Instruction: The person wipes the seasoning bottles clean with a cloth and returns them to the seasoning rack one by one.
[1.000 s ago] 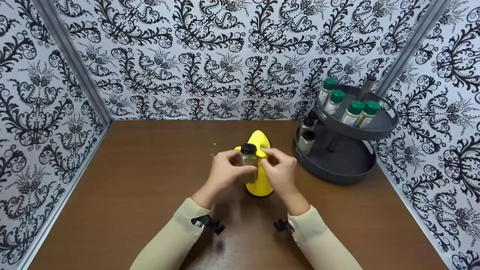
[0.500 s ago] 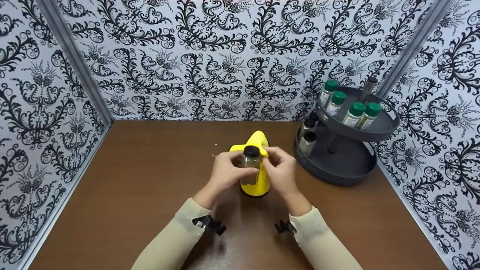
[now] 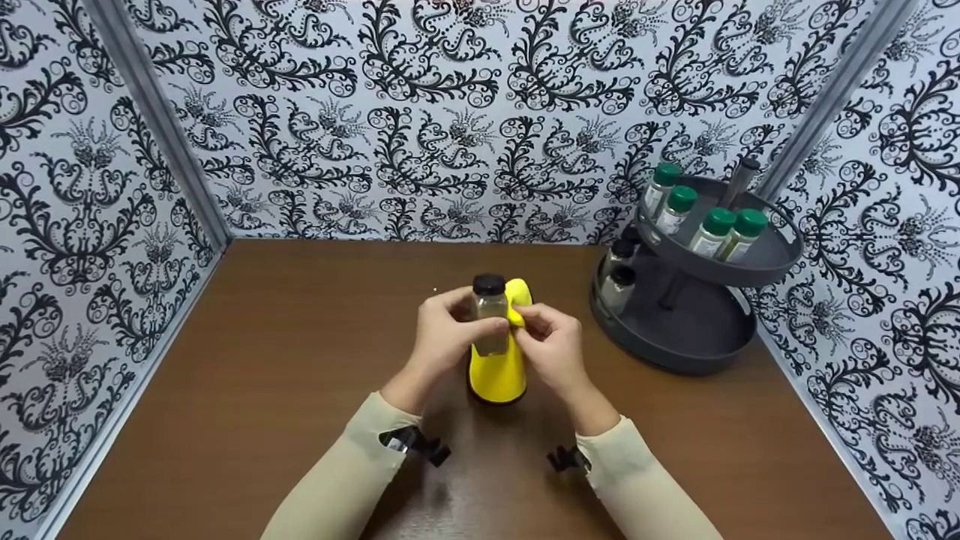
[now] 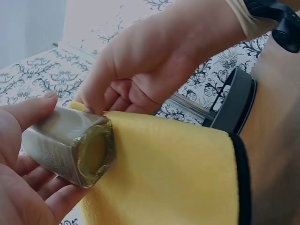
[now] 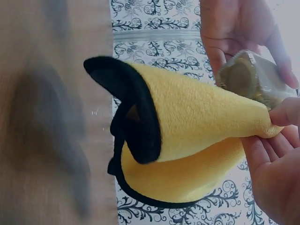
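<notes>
A clear spice jar with a black lid stands upright in my left hand, held between thumb and fingers above the table. Its squared glass base faces the left wrist view. My right hand pinches a yellow cloth with a dark edge close beside the jar. In the right wrist view, the cloth hangs in folds from the pinching thumb and fingers. Part of the cloth lies behind the jar in the head view.
A dark grey two-tier round rack stands at the right. Several green-capped jars are on its upper tier, and black-capped jars on the lower one. Patterned walls enclose the brown table. Small light specks lie left of the hands.
The jar has risen slightly and shifted left in my left hand. The yellow cloth has swung left and lower, its spread top folding in, while my right hand keeps pinching it.
</notes>
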Available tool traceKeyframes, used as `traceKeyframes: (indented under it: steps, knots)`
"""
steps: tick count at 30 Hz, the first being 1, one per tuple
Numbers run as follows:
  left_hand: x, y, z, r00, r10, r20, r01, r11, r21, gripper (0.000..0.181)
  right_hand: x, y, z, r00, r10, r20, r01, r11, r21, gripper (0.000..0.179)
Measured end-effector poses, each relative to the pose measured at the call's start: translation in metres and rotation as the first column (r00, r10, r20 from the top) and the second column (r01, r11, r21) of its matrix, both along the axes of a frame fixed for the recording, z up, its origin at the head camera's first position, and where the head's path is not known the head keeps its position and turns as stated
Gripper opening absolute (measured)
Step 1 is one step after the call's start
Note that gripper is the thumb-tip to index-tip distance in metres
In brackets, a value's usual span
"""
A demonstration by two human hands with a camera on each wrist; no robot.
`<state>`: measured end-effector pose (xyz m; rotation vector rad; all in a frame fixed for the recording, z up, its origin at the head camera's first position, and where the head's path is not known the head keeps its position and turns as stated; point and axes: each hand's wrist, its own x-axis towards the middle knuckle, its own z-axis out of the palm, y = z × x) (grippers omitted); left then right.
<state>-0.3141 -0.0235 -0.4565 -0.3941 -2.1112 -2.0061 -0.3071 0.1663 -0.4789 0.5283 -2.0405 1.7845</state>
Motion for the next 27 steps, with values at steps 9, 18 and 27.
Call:
traceKeyframes:
  steps: [9,18,27]
  knots:
    - [-0.003,-0.002,0.002,0.999,0.053,0.011,-0.054,0.988,0.142,0.043,0.002,-0.004,-0.001,1.0,-0.012,0.011,0.012,0.998,0.056,0.027]
    - [-0.004,-0.008,0.003,0.991,0.133,0.027,-0.136,0.972,0.193,0.043,0.004,-0.01,-0.003,1.0,-0.003,0.014,0.001,0.997,0.082,0.024]
    - [-0.003,-0.004,0.0,0.994,0.095,-0.048,-0.088,0.987,0.134,0.043,0.008,-0.009,-0.001,0.984,-0.075,-0.162,0.091,0.992,0.092,0.026]
